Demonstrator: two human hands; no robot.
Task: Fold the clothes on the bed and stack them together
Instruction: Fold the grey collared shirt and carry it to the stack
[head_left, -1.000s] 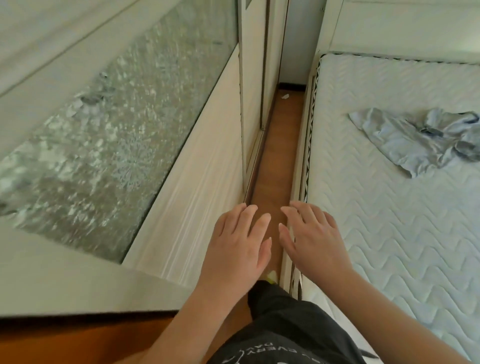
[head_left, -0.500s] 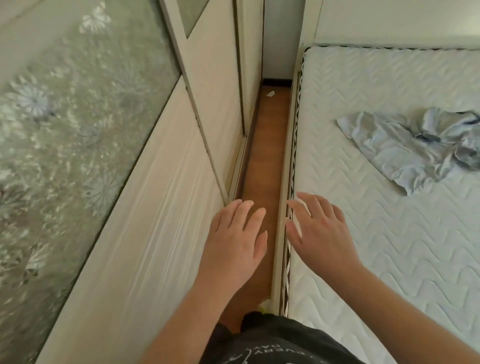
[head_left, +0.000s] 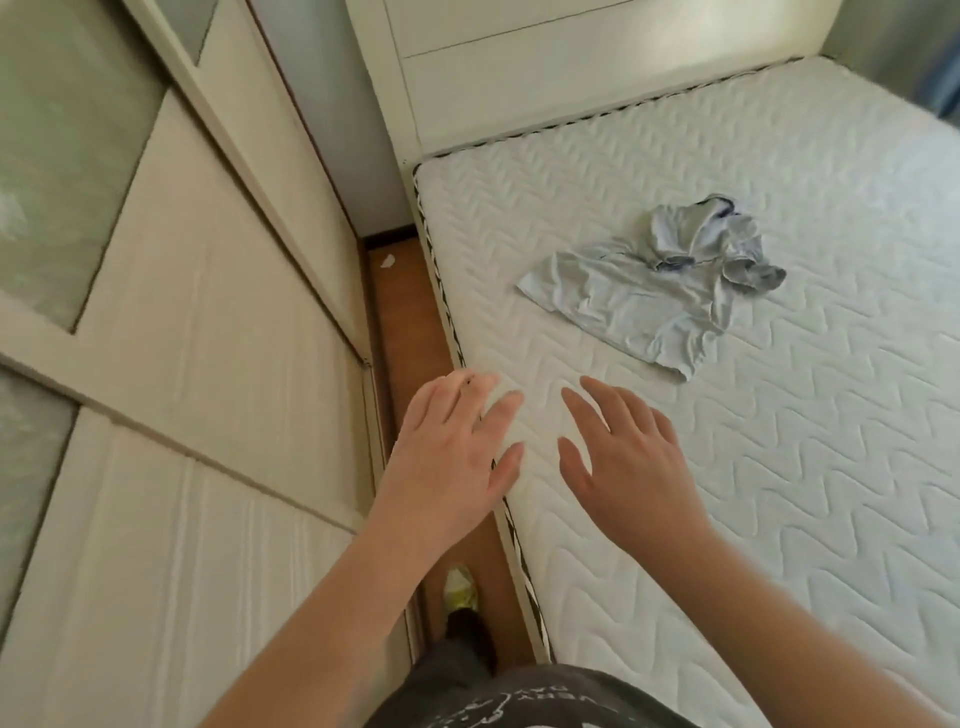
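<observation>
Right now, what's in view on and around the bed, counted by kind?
Crumpled pale grey garments on the mattress: 1 heap; separate pieces cannot be told
Hands, left hand and right hand, both empty: 2
Shoe on the floor: 1
Total: 4

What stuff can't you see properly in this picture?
Head view only:
- Clothes: crumpled in a heap, so how many pieces and what kind cannot be told.
- Shirt print: cut off by the bottom edge, unreadable.
- White scrap on the floor: too small to identify.
- Bed: its right side runs out of frame.
</observation>
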